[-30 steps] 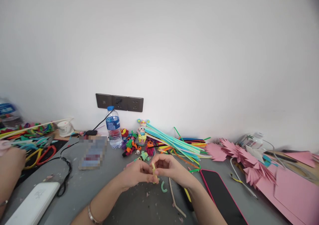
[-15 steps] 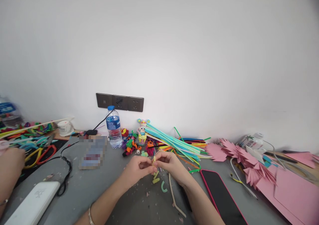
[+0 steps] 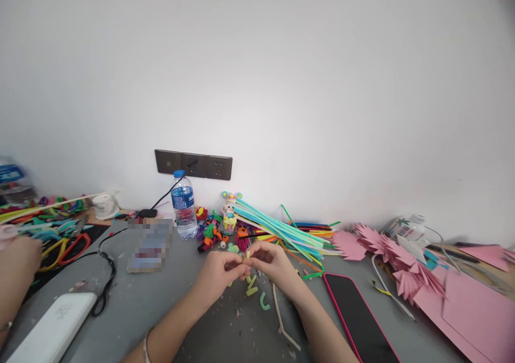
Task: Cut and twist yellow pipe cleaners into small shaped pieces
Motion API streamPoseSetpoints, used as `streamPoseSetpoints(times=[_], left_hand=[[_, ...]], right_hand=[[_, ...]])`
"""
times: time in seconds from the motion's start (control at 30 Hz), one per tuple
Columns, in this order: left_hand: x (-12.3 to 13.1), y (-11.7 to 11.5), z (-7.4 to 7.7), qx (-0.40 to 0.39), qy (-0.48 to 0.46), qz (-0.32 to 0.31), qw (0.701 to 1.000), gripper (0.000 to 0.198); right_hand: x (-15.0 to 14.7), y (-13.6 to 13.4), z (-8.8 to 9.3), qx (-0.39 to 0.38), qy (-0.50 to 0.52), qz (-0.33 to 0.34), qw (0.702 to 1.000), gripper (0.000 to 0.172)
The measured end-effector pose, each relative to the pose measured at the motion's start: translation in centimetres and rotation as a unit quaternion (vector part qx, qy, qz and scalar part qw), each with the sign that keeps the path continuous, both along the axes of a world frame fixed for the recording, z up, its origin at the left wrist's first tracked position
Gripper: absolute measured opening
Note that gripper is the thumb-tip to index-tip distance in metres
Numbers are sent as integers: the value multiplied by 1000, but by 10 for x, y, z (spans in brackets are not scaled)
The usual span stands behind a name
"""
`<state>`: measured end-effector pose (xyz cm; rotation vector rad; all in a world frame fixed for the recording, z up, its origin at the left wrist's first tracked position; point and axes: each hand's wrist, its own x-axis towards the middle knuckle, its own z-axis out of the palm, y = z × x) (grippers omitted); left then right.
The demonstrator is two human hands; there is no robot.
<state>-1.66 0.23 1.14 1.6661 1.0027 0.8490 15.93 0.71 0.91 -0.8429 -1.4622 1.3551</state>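
Observation:
My left hand [image 3: 220, 275] and my right hand [image 3: 274, 265] meet fingertip to fingertip above the grey table. Pinched between them is a small yellow piece [image 3: 247, 255], likely a bit of pipe cleaner; my fingers cover most of it. Just below my hands lie several short yellow pieces [image 3: 251, 291] and a curved mint-green piece [image 3: 264, 301]. A bent cream pipe cleaner [image 3: 280, 315] lies beside my right wrist. Behind my hands stands a small colourful figure [image 3: 229, 213] with round ears, next to a fanned bundle of blue-green pipe cleaners [image 3: 281, 227].
A water bottle [image 3: 184, 207] stands near the wall sockets. To the right lie a red-cased phone [image 3: 358, 317] and folded pink paper [image 3: 475, 315]. At left are a white power bank [image 3: 54, 328], a black cable [image 3: 108, 274], scissors [image 3: 76, 249] and another person's hand [image 3: 20, 266].
My hands have shifted very slightly left with the yellow piece still pinched between them. The fingertips have turned a little around it. The things on the table stay put.

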Motion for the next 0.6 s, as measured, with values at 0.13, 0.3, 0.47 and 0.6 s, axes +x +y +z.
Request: streamPoseSetpoints(times=[0.13,0.3,0.47,0.6], left_hand=[[0,0,1,5,11,-4,1000,31],[-1,0,2,2,20,-13,1000,30],[-1,-1,3,9,32,-17,999,31],[-2,-1,5,12,36,-20,999,31]], right_hand=[[3,1,-1,29,-39,-16,999,20],[5,0,4,79,-98,-35,991,19],[7,-3,8,92,-131,-32,987,19],[9,-4,10,114,-159,-23,980,18]])
